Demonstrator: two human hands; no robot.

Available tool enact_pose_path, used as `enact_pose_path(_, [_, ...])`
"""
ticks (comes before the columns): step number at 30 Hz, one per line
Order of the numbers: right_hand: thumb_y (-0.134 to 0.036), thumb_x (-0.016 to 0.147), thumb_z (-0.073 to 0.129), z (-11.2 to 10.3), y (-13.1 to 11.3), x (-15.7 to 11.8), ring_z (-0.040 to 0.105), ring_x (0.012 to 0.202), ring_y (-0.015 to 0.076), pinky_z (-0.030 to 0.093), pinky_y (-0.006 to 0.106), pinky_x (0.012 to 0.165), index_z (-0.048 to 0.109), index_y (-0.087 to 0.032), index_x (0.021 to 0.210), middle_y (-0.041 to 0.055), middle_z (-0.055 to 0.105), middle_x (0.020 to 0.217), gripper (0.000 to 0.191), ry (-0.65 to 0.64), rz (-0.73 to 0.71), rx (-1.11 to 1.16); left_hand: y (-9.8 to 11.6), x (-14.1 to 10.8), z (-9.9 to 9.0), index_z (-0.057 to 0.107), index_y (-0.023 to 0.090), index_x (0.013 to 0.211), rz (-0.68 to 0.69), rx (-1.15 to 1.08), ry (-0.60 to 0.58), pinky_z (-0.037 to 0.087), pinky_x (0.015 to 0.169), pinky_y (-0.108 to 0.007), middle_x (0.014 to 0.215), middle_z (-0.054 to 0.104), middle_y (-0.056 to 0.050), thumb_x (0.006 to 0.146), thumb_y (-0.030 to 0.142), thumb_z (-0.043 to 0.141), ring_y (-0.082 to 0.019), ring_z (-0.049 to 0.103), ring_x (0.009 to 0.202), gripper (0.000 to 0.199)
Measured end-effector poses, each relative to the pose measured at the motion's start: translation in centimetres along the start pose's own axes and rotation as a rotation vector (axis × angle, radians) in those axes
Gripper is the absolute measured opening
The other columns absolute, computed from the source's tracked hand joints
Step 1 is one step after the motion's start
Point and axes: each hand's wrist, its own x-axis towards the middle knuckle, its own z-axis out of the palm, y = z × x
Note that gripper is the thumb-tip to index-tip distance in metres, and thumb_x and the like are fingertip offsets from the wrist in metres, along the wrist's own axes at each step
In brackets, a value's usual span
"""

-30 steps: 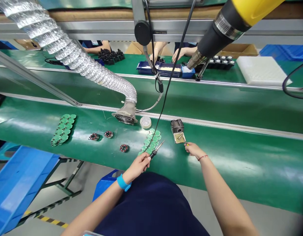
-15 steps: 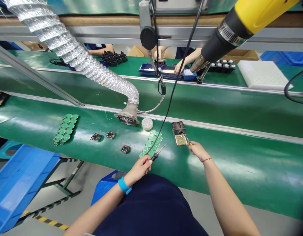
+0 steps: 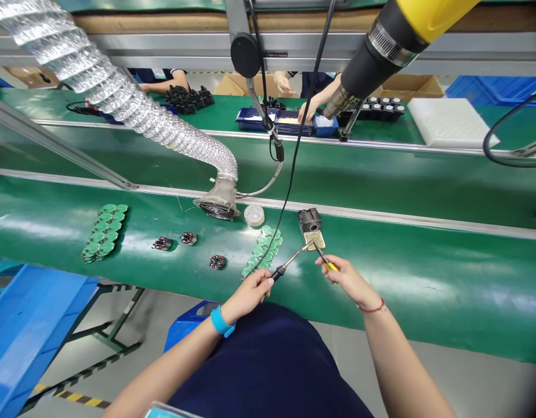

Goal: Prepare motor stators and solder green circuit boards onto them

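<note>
My left hand (image 3: 249,292) is closed around the black handle of a soldering iron (image 3: 278,273). The iron's metal tip reaches right to the sponge tray (image 3: 321,241) of the iron stand (image 3: 310,219). In my right hand (image 3: 350,281) are yellow-handled pliers (image 3: 331,266), their jaws close beside the iron's tip over the sponge; whether they touch is too small to tell. A sheet of round green circuit boards (image 3: 263,249) lies just beyond my left hand, with the iron's cord crossing it. Left of it sit three wound motor stators (image 3: 217,262).
A fume duct (image 3: 218,200) hangs low over the bench beside a round pale container (image 3: 254,215). More green boards (image 3: 103,232) are stacked at left. A yellow heat gun (image 3: 394,46) hangs upper right. Across the divider, other people's hands work at blue bins (image 3: 289,129).
The soldering iron's tip has swung right to the sponge. My right hand has drawn slightly back and down, turning the pliers' jaws toward the iron's tip. The view has shifted slightly.
</note>
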Motion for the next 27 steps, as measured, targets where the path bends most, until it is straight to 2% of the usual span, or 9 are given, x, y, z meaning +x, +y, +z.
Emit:
enact_pose_path(4, [-0.017,0.063,0.048,0.9,-0.6,-0.5,0.043,0.063,0.0119,0.033,0.025,0.059,0.062,-0.018,0.093,-0.0023,0.05,0.072,0.033,-0.068,-0.01,-0.09,-0.2,-0.1,0.2,0.048,0.017,0.083,0.035,-0.017,0.009,0.03,0.048,-0.019,0.062,0.049,0.005,0.086,0.043,0.052,-0.006,0.04,0.049,0.026])
enact_pose_path(8, [-0.008,0.062,0.045,2.1,-1.3,-1.1,0.05,0.07,0.0142,0.038,0.026,0.066,0.063,-0.019,0.098,-0.0011,0.054,0.076,0.042,-0.137,-0.125,-0.273,0.3,-0.5,0.7,0.049,0.017,0.083,0.054,-0.1,0.003,0.03,0.046,-0.019,0.063,0.049,0.004,0.085,0.047,0.053,-0.007,0.04,0.05,0.031])
enact_pose_path(10, [-0.006,0.063,0.044,2.4,-1.7,-1.6,0.053,0.075,0.0155,0.041,0.027,0.07,0.062,-0.02,0.105,0.0004,0.056,0.082,0.048,-0.131,-0.208,-0.309,0.9,-0.8,0.9,0.051,0.016,0.087,0.044,-0.166,-0.061,0.027,0.042,-0.02,0.059,0.048,0.004,0.086,0.052,0.049,-0.006,0.036,0.043,0.037])
enact_pose_path(13, [-0.002,0.064,0.044,2.6,-2.4,-2.2,0.056,0.087,0.0185,0.044,0.031,0.081,0.061,-0.023,0.114,0.0031,0.059,0.094,0.057,-0.212,-0.34,-0.311,2.1,-1.6,0.7,0.056,0.013,0.094,0.026,-0.256,-0.181,0.025,0.038,-0.021,0.047,0.041,0.006,0.088,0.058,0.041,-0.005,0.028,0.034,0.048])
enact_pose_path(16, [0.0,0.064,0.045,2.7,-3.2,-2.7,0.055,0.097,0.0208,0.043,0.035,0.089,0.059,-0.024,0.119,0.0047,0.059,0.104,0.061,-0.273,-0.432,-0.27,3.4,-2.4,0.1,0.058,0.011,0.095,-0.001,-0.38,-0.297,0.024,0.037,-0.02,0.046,0.044,0.004,0.088,0.056,0.043,-0.005,0.03,0.032,0.048])
enact_pose_path(22, [0.0,0.063,0.047,3.3,-4.2,-3.4,0.054,0.096,0.0209,0.044,0.035,0.088,0.059,-0.023,0.116,0.0039,0.058,0.102,0.059,-0.307,-0.512,-0.2,4.8,-3.7,0.1,0.058,0.011,0.091,-0.088,-0.472,-0.434,0.022,0.034,-0.02,0.05,0.051,0.001,0.086,0.055,0.048,-0.005,0.032,0.031,0.045])
enact_pose_path(24, [0.0,0.063,0.045,3.8,-4.5,-3.8,0.053,0.088,0.0196,0.045,0.034,0.082,0.06,-0.023,0.113,0.0031,0.057,0.095,0.057,-0.258,-0.475,-0.24,4.8,-3.8,0.7,0.055,0.013,0.09,-0.058,-0.391,-0.367,0.026,0.036,-0.021,0.058,0.054,0.0,0.085,0.055,0.048,-0.006,0.038,0.035,0.043])
enact_pose_path(25, [0.0,0.063,0.044,4.2,-4.6,-4.1,0.053,0.086,0.0193,0.044,0.034,0.081,0.061,-0.023,0.111,0.003,0.056,0.093,0.056,-0.204,-0.446,-0.274,4.8,-3.8,1.0,0.053,0.015,0.088,-0.004,-0.3,-0.269,0.03,0.04,-0.021,0.063,0.054,0.0,0.085,0.054,0.049,-0.007,0.042,0.04,0.039])
enact_pose_path(27, [-0.002,0.064,0.045,5.1,-4.7,-4.8,0.051,0.088,0.0208,0.043,0.036,0.082,0.06,-0.023,0.112,0.0039,0.054,0.093,0.054,-0.044,-0.389,-0.356,4.7,-3.4,1.6,0.05,0.017,0.082,0.163,-0.02,0.031,0.037,0.051,-0.024,0.07,0.052,0.0,0.082,0.046,0.057,-0.011,0.048,0.054,0.029])
